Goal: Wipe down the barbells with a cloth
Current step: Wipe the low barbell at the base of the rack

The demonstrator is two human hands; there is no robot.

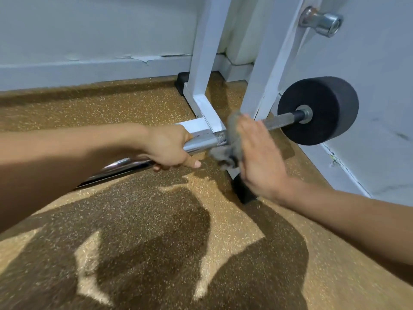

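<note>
A chrome barbell (207, 139) runs from lower left to upper right above the floor, ending in a black round weight (324, 108). My left hand (168, 147) grips the smooth part of the bar from above. A grey cloth (230, 142) is draped over the bar just right of that hand, where the knurled section starts. My right hand (259, 155) presses the cloth against the bar with flat, straight fingers; the hand is motion-blurred. The bar's left end is hidden behind my left forearm.
A white metal rack frame (203, 63) with black rubber feet (242, 191) stands behind and under the bar, against a pale wall. A chrome peg (321, 21) sticks out of the rack's upright at top right. The floor is speckled brown rubber with dark shadows.
</note>
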